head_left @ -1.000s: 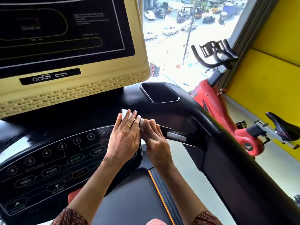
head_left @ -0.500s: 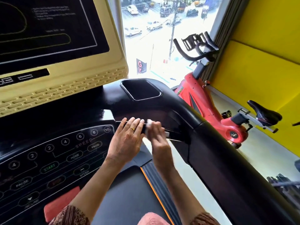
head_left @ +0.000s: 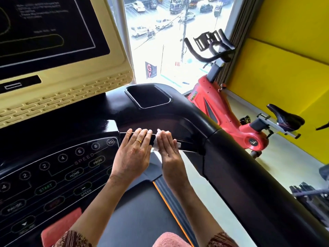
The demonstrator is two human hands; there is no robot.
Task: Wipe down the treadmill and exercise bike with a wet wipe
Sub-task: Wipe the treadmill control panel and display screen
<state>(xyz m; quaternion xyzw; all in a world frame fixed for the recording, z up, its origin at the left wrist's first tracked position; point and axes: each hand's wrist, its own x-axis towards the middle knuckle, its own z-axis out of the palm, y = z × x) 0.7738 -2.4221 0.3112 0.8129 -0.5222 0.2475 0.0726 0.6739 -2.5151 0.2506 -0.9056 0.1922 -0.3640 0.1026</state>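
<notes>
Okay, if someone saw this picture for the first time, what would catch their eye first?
Probably the two hands at the centre: the left hand rests on the treadmill's black handlebar and the right hand presses a white wet wipe onto it. Next, the red exercise bike at the right, beside the yellow wall.

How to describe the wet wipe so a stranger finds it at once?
Start at the treadmill's black console. A handlebar runs from its right edge. The wet wipe is the only white, crumpled thing there, under the right hand.
</notes>
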